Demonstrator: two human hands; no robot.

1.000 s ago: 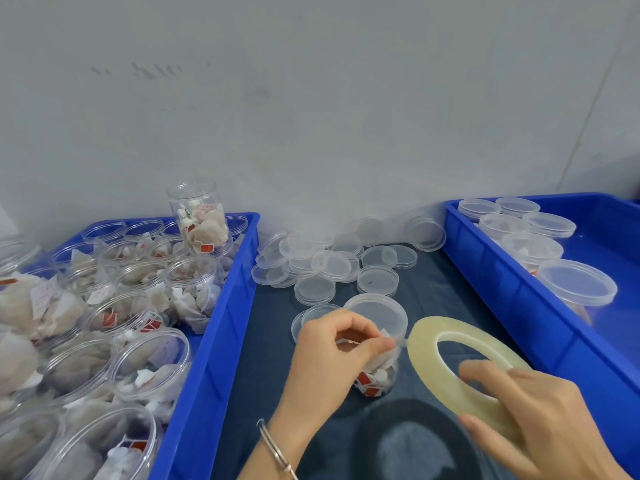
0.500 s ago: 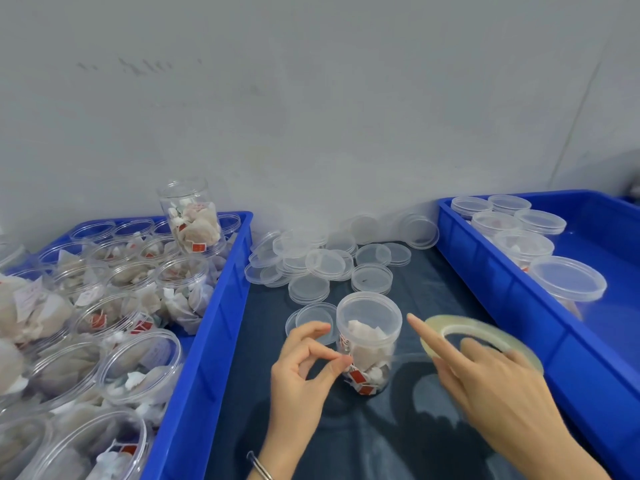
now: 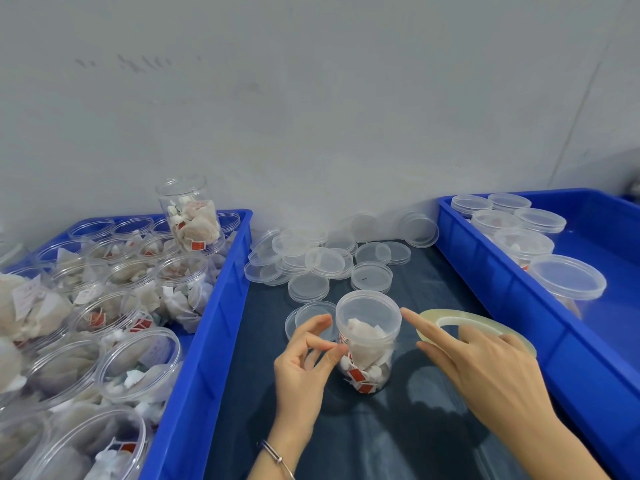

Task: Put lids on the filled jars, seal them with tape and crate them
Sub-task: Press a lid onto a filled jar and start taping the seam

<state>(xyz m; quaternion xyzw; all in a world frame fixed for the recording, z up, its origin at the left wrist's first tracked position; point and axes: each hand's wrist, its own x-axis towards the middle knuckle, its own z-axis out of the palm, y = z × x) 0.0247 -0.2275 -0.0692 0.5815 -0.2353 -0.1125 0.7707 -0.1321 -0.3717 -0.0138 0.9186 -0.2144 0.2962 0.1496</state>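
Left hand beside lidded jar, thumb and fingers pinched at jar side; what they pinch, unclear. Right hand holds tape roll, index finger extended toward lid rim. Jar upright on dark mat between blue crates.

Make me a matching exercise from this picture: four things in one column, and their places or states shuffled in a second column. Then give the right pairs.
Things
1. lidded jar
2. tape roll
3. loose lids
4. open filled jars

Places or states
A. packed in the left blue crate
B. upright on the dark mat between the two hands
C. held by the right hand
D. piled on the mat near the wall

Pairs: 1-B, 2-C, 3-D, 4-A. The left hand pinches thumb to fingers beside the lidded jar; whether it holds tape cannot be told.
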